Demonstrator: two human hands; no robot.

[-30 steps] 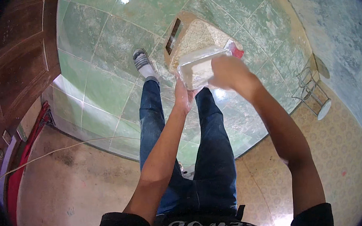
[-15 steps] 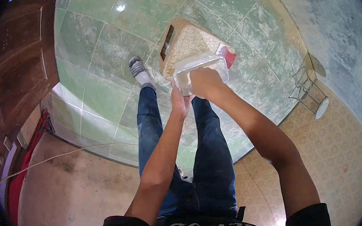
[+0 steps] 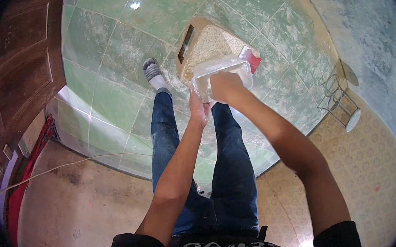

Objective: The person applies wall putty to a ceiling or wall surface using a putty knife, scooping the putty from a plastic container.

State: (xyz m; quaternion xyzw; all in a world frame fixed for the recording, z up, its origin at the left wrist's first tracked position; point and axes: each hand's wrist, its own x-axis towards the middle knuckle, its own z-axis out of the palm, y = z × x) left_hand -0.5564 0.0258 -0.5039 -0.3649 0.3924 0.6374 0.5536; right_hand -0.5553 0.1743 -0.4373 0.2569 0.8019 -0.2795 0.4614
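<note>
A translucent plastic container with pale contents is tilted in front of me, above my legs. My left hand grips it at the near left side, partly hidden behind it. My right hand reaches into it from the right, its fingers out of sight inside. Just beyond the container, on the floor, stands an open brown box full of cream, coarse-looking material, with a red-and-white item at its right side.
My sandalled left foot rests on dusty green tiles. A metal stool or rack is at the right by a mottled wall. A wooden door, red frame and cord are at the left.
Compared with a second ago, my right hand has moved left from the container's right side into its middle. The container sits slightly lower and more to the left in the view.
</note>
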